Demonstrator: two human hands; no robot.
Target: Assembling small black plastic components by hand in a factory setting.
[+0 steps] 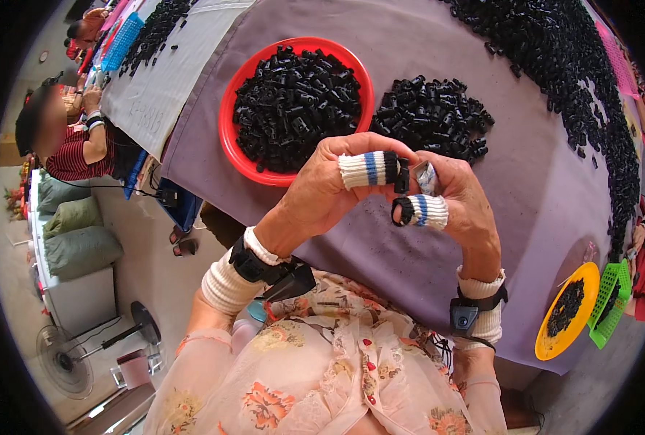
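Note:
My left hand [329, 188] and my right hand [460, 199] meet over the near edge of a table covered in purple cloth [424, 80]. Each thumb wears a white knitted sleeve with blue and black bands. Between the fingertips of both hands I pinch a small black plastic part [403, 176] against a small shiny silvery piece [425, 176]. Just beyond the hands a red round bowl [229, 116] holds a heap of black plastic parts [293, 105]. A loose pile of the same black parts [432, 116] lies on the cloth right of the bowl.
A long band of black parts [576, 80] runs along the table's far right. A yellow dish [547, 344] with black parts and a green basket [609, 304] sit at the right corner. Another person in a red striped top [76, 156] sits at left. A floor fan [65, 359] stands lower left.

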